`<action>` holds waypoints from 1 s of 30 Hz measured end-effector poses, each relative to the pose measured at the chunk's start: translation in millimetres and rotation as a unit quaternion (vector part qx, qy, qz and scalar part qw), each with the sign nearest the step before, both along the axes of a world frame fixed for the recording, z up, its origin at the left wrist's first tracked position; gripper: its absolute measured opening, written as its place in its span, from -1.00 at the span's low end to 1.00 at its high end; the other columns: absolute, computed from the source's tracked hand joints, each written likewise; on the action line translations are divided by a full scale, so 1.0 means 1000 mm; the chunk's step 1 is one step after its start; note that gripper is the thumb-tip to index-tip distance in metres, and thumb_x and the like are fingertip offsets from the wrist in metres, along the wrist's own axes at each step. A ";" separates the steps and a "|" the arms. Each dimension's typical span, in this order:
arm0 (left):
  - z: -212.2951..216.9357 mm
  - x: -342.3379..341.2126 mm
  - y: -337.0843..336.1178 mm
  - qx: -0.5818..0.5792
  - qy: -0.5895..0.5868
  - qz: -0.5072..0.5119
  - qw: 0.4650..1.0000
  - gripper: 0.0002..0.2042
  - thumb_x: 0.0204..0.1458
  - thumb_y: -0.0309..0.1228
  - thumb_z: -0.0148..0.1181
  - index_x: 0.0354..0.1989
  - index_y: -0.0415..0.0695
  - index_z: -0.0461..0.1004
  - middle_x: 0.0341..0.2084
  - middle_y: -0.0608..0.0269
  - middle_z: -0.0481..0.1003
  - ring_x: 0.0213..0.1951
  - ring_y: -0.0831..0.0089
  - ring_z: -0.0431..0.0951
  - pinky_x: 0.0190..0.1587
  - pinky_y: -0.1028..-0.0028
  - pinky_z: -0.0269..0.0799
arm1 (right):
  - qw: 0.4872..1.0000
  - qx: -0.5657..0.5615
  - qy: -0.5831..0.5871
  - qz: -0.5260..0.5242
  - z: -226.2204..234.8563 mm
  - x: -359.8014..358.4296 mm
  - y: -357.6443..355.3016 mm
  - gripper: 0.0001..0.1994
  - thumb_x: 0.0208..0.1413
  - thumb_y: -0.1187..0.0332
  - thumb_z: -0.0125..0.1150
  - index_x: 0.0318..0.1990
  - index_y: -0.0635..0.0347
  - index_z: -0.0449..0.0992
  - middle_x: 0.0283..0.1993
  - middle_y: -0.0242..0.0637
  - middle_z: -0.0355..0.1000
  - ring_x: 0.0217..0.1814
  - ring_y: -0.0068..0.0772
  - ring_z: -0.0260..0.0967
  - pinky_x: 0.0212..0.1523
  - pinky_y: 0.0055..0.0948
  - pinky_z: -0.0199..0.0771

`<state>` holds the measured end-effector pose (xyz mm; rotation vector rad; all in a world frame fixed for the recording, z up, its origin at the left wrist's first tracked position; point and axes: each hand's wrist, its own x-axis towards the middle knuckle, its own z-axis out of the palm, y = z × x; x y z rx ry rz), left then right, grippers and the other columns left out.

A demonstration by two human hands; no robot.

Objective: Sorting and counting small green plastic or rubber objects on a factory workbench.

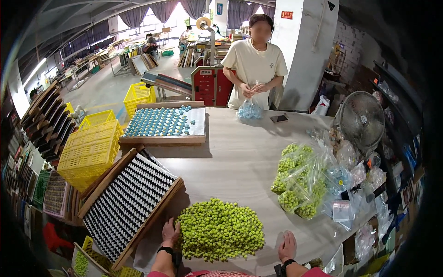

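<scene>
Green pieces heaped on table, left hand perhaps touching them, right hand apart

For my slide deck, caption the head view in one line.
Left hand at the edge of a heap of small green pieces on a table, right hand set apart.

Directly before you, at the near side of the pale wood-grain table, lies a broad, loose heap of small, rounded, bright yellow-green pieces. It is roughly oval, wider than deep, piled several pieces thick, with an uneven outline. Your left hand is at its edge, fingers spread beside the outermost pieces. Your right hand, holding nothing, rests palm down on the table's near side, apart from the heap.
</scene>
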<state>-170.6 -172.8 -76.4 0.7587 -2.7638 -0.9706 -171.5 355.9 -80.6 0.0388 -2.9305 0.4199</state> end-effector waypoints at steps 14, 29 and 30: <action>-0.014 0.007 0.014 -0.033 0.070 -0.042 0.996 -0.50 0.10 -0.20 0.08 0.21 -0.11 0.28 0.13 -0.14 0.31 0.15 -0.07 0.30 0.19 0.15 0.24 | 0.999 -0.019 -0.028 0.010 0.006 -0.002 -0.001 -0.57 -0.02 0.42 0.02 0.09 0.16 0.33 0.34 -0.13 0.11 0.43 -0.06 -0.05 0.40 -0.12 -0.07; -0.014 0.005 0.015 -0.027 0.065 -0.026 0.997 -0.50 0.08 -0.18 0.11 0.19 -0.10 0.30 0.11 -0.14 0.32 0.13 -0.07 0.32 0.18 0.16 0.25 | 0.999 -0.026 -0.040 0.006 0.011 -0.003 -0.004 -0.59 -0.01 0.42 0.01 0.07 0.19 0.33 0.34 -0.13 0.11 0.44 -0.07 -0.06 0.41 -0.10 -0.08; -0.013 0.005 0.015 -0.024 0.065 -0.026 0.997 -0.50 0.08 -0.18 0.11 0.19 -0.10 0.31 0.11 -0.14 0.32 0.13 -0.08 0.32 0.17 0.15 0.25 | 1.000 -0.018 -0.023 0.010 0.008 -0.003 -0.002 -0.59 -0.02 0.45 0.01 0.06 0.18 0.33 0.32 -0.12 0.13 0.41 -0.05 -0.02 0.39 -0.12 -0.04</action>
